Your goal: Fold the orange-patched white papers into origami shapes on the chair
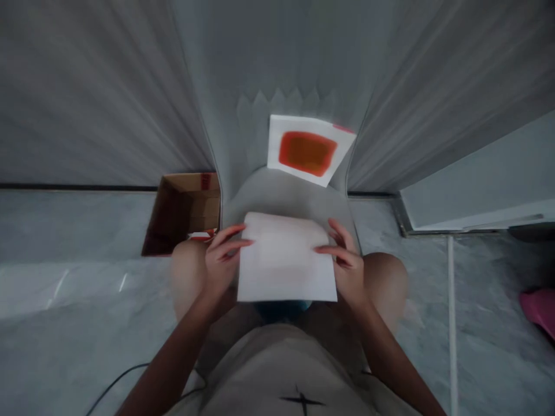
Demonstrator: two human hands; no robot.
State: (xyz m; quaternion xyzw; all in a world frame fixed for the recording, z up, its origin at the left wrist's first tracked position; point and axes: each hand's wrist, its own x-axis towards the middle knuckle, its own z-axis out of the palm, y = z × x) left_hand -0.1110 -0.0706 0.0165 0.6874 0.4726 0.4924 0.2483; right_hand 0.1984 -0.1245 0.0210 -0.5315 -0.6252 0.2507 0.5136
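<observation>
A white sheet of paper (286, 263) spans the gap between my two hands, its far edge curling over. My left hand (223, 254) pinches the sheet's left side near the far corner. On the opposite side my right hand (344, 257) grips the paper between fingers and thumb, with the index finger raised. Beyond the sheet, a white card with a blurry orange-red rounded rectangle (307, 152) rests on the grey chair (281, 193), tilted against its backrest. Whatever lies directly beneath the paper is hidden.
An open cardboard box (169, 216) stands on the floor at the left, with a red-and-white piece (202, 235) at its near edge. A grey curtain (95, 104) hangs behind. A pink object (540, 309) lies far right. A dark cable (117, 378) runs at lower left.
</observation>
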